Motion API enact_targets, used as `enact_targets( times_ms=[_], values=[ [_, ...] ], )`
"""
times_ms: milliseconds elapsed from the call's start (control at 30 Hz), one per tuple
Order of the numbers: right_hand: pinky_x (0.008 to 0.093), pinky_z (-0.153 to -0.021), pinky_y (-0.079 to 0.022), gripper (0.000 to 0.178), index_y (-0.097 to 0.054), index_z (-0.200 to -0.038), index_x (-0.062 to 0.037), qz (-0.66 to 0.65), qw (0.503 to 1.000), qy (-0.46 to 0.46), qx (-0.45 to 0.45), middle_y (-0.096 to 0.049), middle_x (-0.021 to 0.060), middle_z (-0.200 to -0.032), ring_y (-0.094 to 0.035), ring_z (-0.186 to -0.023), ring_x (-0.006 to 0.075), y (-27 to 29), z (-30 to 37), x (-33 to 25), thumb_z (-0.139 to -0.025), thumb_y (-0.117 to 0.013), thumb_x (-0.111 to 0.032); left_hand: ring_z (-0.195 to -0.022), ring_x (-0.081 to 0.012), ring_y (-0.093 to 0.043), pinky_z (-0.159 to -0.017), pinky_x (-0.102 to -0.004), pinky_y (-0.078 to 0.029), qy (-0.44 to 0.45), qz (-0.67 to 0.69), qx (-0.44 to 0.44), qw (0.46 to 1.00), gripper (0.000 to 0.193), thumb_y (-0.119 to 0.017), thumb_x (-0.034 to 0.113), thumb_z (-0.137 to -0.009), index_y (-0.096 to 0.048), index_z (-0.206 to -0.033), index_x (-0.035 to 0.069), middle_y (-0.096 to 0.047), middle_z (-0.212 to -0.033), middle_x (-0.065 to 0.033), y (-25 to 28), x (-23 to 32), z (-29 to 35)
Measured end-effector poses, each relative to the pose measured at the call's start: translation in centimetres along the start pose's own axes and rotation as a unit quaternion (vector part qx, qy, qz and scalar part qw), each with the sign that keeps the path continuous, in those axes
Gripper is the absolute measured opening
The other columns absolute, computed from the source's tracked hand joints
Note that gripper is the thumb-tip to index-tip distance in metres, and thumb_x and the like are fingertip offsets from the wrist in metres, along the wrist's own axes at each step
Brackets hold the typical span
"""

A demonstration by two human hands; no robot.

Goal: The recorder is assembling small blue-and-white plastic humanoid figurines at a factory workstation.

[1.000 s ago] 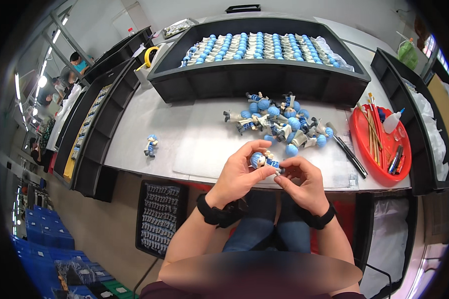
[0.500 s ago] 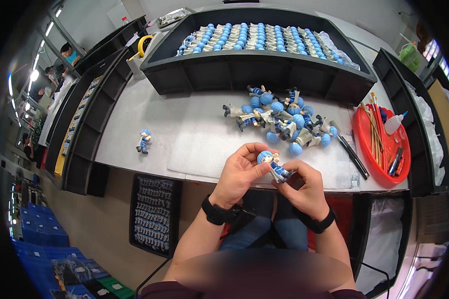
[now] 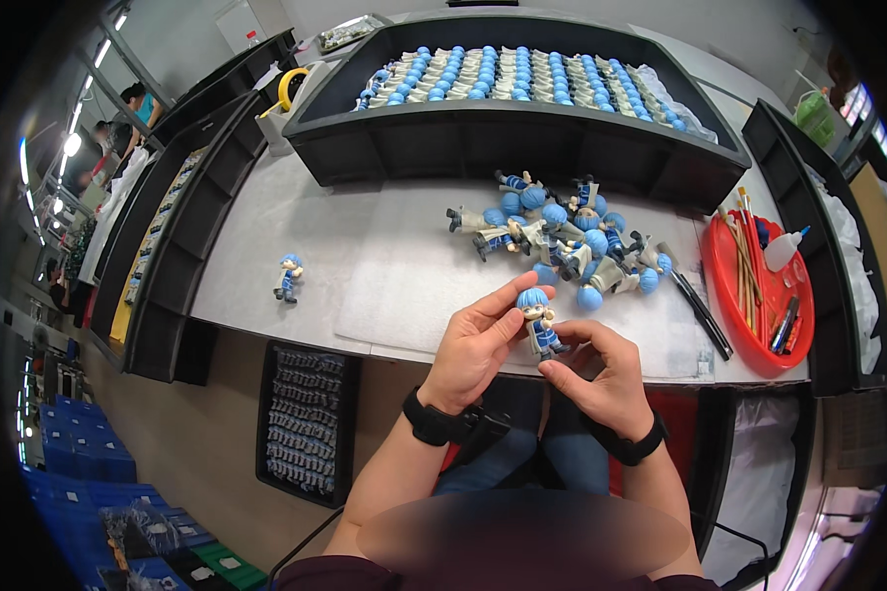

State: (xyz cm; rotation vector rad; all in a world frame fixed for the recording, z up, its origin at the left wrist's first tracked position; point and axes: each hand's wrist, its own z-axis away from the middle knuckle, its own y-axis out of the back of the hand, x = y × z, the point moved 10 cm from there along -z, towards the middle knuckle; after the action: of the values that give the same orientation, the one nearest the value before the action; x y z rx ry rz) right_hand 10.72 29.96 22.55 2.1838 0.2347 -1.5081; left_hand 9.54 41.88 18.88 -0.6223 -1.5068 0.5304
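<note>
A small figurine (image 3: pixel 539 325) with light-blue hair, a blue outfit and a pale cape is held upright near the table's front edge, its front facing up toward me. My left hand (image 3: pixel 471 353) is closed round its head and one side, with thumb and fingers pinching it. At the figurine's boots, my right hand (image 3: pixel 603 369) has its thumb and forefinger closed on the foot end. Beyond both hands lies a loose pile of similar blue-haired figurines (image 3: pixel 593 243). One more figurine (image 3: pixel 288 280) lies alone on the table to the left.
A black crate (image 3: pixel 522 143) with rows of figurines stands at the back. On the right are a red tray (image 3: pixel 712 286) of brushes, dark pens (image 3: pixel 702 315) and a squeeze bottle (image 3: pixel 783 250). Black bins flank the table. People work at the far left.
The figurine has turned from tilted to more upright, its front now facing me more squarely. My fingers have shifted slightly on it. The view has moved a little.
</note>
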Motion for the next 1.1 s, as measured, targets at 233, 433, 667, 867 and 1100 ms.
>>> enact_targets(
  times_ms=[233, 433, 667, 867, 1100],
  values=[
    [0.0229, -0.056, -0.045, 0.034, -0.060, -0.098, -0.0033, 0.036, 0.998, 0.055, 0.017, -0.060, 0.0056, -0.082, -0.055, -0.066, 0.0117, 0.2, -0.3, -1.3, -0.068, -0.074, -0.012, -0.104, -0.0179, -0.053, -0.092, -0.0325, -0.042, -0.005, -0.011, 0.009, 1.000, 0.038, -0.045, 0.004, -0.091, -0.041, -0.129, 0.001, -0.052, -0.118, -0.0128, 0.4, 0.0, 0.2],
    [0.0228, -0.057, -0.045, 0.034, -0.060, -0.097, -0.0021, 0.002, 1.000, -0.015, -0.008, -0.061, 0.0063, -0.084, -0.056, -0.069, 0.0126, 0.1, 0.1, 0.0, -0.069, -0.074, -0.014, -0.100, -0.0154, -0.054, -0.090, -0.0307, -0.043, -0.012, -0.019, 0.005, 1.000, 0.036, -0.047, 0.005, -0.091, -0.042, -0.126, 0.000, -0.055, -0.109, -0.0089, 0.0, 0.2, 0.1],
    [0.0228, -0.056, -0.046, 0.033, -0.060, -0.097, -0.0011, -0.003, 1.000, -0.018, -0.011, -0.061, 0.0076, -0.084, -0.057, -0.067, 0.0123, 0.2, 0.0, 0.3, -0.071, -0.073, -0.016, -0.098, -0.0146, -0.054, -0.088, -0.0297, -0.044, -0.002, -0.027, 0.000, 1.000, 0.035, -0.047, 0.007, -0.091, -0.044, -0.125, 0.001, -0.055, -0.108, -0.0080, -0.1, -0.1, -0.2],
    [0.0218, -0.055, -0.044, 0.033, -0.060, -0.095, -0.0017, -0.002, 1.000, -0.013, -0.001, -0.060, 0.0059, -0.081, -0.055, -0.065, 0.0107, -0.4, -0.1, 0.9, -0.068, -0.075, -0.014, -0.102, -0.0131, -0.051, -0.090, -0.0284, -0.042, -0.026, -0.099, -0.028, 0.994, 0.047, -0.052, 0.001, -0.087, -0.037, -0.131, 0.000, -0.053, -0.112, -0.0074, -0.6, 0.4, 0.0],
    [0.0228, -0.062, -0.043, 0.031, -0.060, -0.092, -0.0019, 0.009, 1.000, 0.002, -0.021, -0.060, 0.0044, -0.086, -0.053, -0.074, 0.0110, -0.4, 0.2, 0.4, -0.066, -0.075, -0.010, -0.092, -0.0101, -0.051, -0.082, -0.0253, -0.045, -0.036, -0.200, -0.019, 0.979, 0.059, -0.057, -0.010, -0.078, -0.035, -0.132, -0.001, -0.051, -0.104, -0.0034, -0.9, 1.8, 1.0]
  ],
)
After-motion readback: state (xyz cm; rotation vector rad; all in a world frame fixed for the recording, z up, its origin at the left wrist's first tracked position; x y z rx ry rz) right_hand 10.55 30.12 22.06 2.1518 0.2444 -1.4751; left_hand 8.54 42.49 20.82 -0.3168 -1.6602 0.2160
